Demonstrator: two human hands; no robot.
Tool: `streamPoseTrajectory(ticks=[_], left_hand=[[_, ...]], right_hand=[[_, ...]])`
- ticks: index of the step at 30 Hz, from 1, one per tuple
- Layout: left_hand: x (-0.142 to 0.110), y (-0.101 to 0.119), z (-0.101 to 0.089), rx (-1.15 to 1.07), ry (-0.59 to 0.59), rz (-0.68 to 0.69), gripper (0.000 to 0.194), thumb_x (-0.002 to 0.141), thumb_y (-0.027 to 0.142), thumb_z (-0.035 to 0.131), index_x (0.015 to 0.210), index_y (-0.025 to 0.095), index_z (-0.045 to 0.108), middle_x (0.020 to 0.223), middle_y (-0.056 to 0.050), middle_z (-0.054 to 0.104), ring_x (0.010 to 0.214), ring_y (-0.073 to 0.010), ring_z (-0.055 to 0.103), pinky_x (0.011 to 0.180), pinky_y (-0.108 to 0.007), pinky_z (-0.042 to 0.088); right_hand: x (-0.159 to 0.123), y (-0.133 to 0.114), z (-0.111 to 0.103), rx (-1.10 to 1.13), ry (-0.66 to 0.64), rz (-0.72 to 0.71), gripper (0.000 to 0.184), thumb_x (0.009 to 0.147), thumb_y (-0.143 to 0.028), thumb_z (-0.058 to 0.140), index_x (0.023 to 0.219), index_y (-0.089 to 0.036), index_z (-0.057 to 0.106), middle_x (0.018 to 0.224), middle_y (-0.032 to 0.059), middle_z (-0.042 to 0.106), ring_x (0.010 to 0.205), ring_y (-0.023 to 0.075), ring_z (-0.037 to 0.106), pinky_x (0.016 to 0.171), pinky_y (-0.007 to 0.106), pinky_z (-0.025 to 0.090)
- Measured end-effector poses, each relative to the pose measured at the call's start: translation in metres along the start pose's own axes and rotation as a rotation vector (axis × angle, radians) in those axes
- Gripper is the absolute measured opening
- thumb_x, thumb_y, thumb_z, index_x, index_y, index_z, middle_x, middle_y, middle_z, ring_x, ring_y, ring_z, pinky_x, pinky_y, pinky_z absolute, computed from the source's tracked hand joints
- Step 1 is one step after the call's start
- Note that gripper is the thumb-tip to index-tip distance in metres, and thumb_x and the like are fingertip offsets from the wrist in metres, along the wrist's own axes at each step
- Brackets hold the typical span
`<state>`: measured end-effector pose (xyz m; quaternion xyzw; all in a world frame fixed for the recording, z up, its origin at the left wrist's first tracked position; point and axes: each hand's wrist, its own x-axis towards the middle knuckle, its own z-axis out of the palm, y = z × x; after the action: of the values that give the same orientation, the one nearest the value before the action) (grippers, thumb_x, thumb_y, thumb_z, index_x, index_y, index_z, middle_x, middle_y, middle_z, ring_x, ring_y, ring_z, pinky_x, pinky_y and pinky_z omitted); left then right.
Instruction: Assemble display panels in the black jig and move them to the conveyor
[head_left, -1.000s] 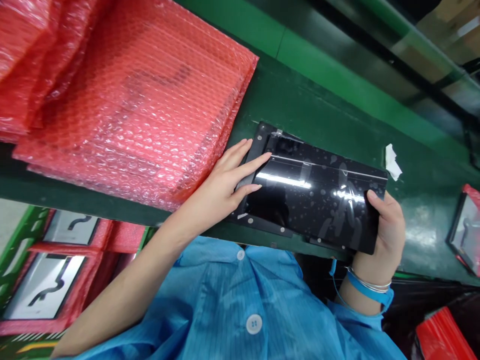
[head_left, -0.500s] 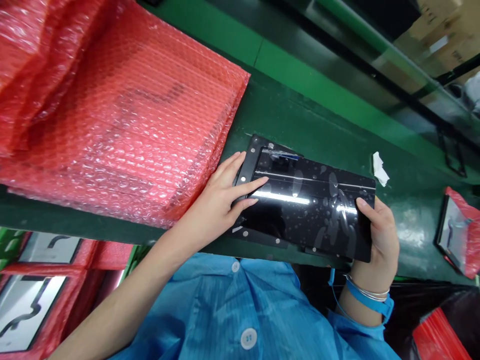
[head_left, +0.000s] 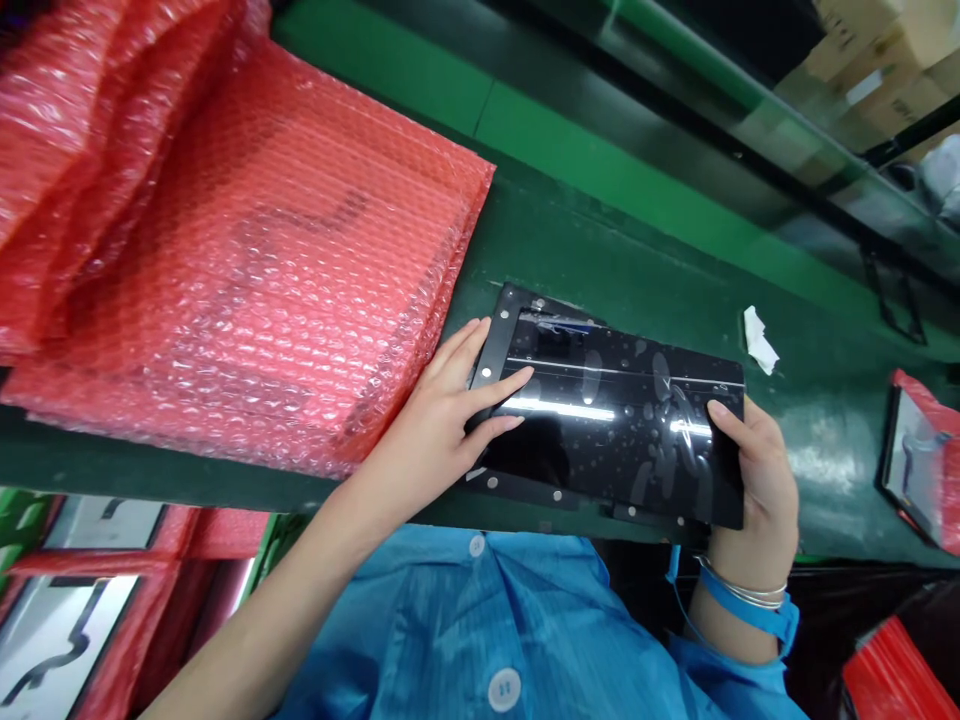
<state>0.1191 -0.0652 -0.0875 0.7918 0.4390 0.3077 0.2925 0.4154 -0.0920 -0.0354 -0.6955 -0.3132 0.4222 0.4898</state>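
Observation:
A glossy black display panel (head_left: 615, 420) in a black frame lies at the near edge of the green bench. My left hand (head_left: 442, 420) rests on its left end with fingers stretched out flat on the glass. My right hand (head_left: 750, 470) grips the panel's right end, thumb on top and fingers wrapped under the edge. A blue wrist strap and thin bangles sit on my right wrist.
A stack of red bubble-wrap bags (head_left: 247, 260) fills the bench to the left, touching the panel's left side. A scrap of white paper (head_left: 759, 340) lies beyond the panel. Another bagged panel (head_left: 919, 460) sits at the right edge. More bagged panels (head_left: 67, 630) lie below the bench, lower left.
The view shifted slightly, and the panel with both hands on it sits a little lower and further left in the picture. The grips are unchanged.

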Motion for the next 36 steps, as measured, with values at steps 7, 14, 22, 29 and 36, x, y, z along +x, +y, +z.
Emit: streamPoseTrajectory(ticks=[7,14,22,29,36], left_hand=[[0.002,-0.001,0.003,0.03,0.019,0.008,0.036,0.095,0.032,0.057,0.129,0.024,0.065,0.16,-0.016,0.032,0.15,-0.0324,0.026,0.119,-0.058,0.03],[0.001,-0.007,0.001,0.191,0.088,0.095,0.036,0.098,0.035,0.051,0.128,0.022,0.066,0.159,-0.016,0.034,0.15,-0.0347,0.023,0.115,-0.062,0.033],[0.029,0.074,0.05,0.471,0.021,0.472,0.039,0.096,0.023,0.049,0.132,0.012,0.06,0.151,-0.017,0.046,0.142,-0.0342,0.042,0.106,-0.053,0.05],[0.039,0.107,0.109,0.458,-0.356,0.602,0.046,0.097,0.032,0.048,0.141,0.018,0.053,0.151,-0.008,0.046,0.138,-0.0315,0.047,0.108,-0.05,0.049],[0.058,0.102,0.105,0.402,-0.461,0.528,0.044,0.1,0.026,0.039,0.141,0.021,0.053,0.154,-0.007,0.041,0.145,-0.0312,0.037,0.112,-0.055,0.042]], right_hand=[[0.017,-0.01,-0.028,-0.522,-0.139,-0.03,0.044,0.069,-0.065,0.071,0.072,-0.022,0.062,0.052,-0.0008,0.062,0.048,0.0179,0.059,0.05,0.03,0.046],[0.039,-0.045,-0.032,-1.272,-0.431,-0.007,0.056,0.094,-0.059,0.043,0.054,-0.021,0.052,0.037,-0.001,0.049,0.043,0.0136,0.051,0.057,0.027,0.036],[0.076,-0.038,-0.039,-1.252,-0.174,-0.096,0.039,0.092,-0.054,0.056,0.074,-0.02,0.06,0.051,-0.0018,0.057,0.058,0.0151,0.057,0.06,0.026,0.033],[0.098,-0.044,-0.027,-1.325,-0.324,-0.037,0.055,0.082,-0.072,0.059,0.075,-0.019,0.068,0.064,0.0066,0.067,0.076,0.0237,0.067,0.069,0.03,0.042],[0.114,-0.051,-0.017,-1.274,-0.311,-0.071,0.058,0.078,-0.07,0.067,0.096,-0.015,0.072,0.076,0.0091,0.073,0.087,0.0261,0.07,0.08,0.033,0.047]])
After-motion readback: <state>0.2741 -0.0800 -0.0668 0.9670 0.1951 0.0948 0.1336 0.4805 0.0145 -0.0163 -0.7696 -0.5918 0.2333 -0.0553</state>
